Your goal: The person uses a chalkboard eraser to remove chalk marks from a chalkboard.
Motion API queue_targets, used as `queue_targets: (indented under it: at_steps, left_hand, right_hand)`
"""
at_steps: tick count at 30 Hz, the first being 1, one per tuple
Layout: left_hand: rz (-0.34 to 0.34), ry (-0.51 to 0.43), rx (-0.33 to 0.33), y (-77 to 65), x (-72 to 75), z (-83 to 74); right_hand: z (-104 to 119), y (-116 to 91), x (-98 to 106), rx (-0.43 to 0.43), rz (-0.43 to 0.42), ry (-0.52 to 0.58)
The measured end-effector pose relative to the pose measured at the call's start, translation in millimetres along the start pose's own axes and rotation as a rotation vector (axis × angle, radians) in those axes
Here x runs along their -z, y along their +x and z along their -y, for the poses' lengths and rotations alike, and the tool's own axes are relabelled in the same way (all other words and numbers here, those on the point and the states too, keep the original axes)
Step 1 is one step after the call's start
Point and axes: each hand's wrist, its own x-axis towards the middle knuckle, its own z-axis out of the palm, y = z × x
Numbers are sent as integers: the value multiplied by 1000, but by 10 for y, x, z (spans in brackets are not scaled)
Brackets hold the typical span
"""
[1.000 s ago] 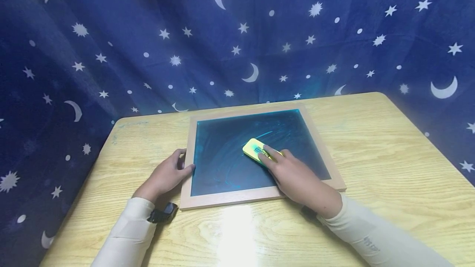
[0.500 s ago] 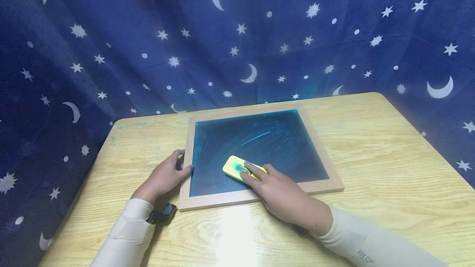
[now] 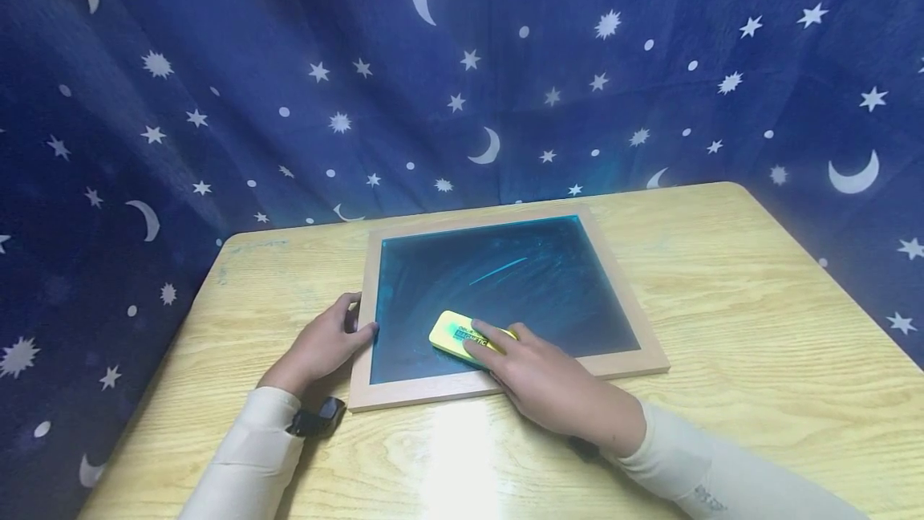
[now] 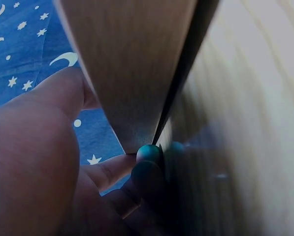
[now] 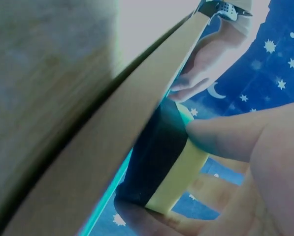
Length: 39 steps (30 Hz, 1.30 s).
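Observation:
A small blackboard [image 3: 419,279] in a light wooden frame lies on the table, smeared with blue-green chalk and crossed by one bright chalk line [image 3: 498,270]. My right hand [image 3: 556,383] grips a yellow board eraser [image 3: 449,331] marked "MAGNETIC". The eraser lies on the lower part of the board; in the right wrist view its dark felt side [image 5: 156,142] faces the board, thumb on one side and fingers round the other. My left hand [image 3: 321,343] holds the left side of the frame, thumb on top. In the left wrist view its blue-stained fingertips [image 4: 149,153] touch the frame's edge [image 4: 127,69].
The wooden table [image 3: 722,287] has faint blue chalk smudges [image 3: 253,247] at its back left. A dark blue curtain [image 3: 404,87] with moons and stars hangs behind and beside the table. A dark wrist device [image 3: 318,417] is strapped on the left wrist.
My right hand has swept the eraser down and to the left across the board, with only a slight shift in the last half second. The left hand stays on the frame.

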Motion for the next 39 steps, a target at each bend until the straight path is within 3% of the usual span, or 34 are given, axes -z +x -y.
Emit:
queue_targets:
  at_steps: [11, 23, 30, 39]
  left_hand:
    - [-4, 9, -3, 1, -9, -11]
    - [-5, 4, -1, 1, -11, -12]
    - [-6, 5, -2, 6, -18, -9]
    - [-6, 1, -2, 5, -22, 5]
  right_hand:
    - [-118, 50, 109, 51, 78, -80]
    - [-334, 57, 167, 46, 60, -91]
    - [-507, 53, 230, 16, 73, -107]
    - [-773, 37, 264, -67, 32, -73]
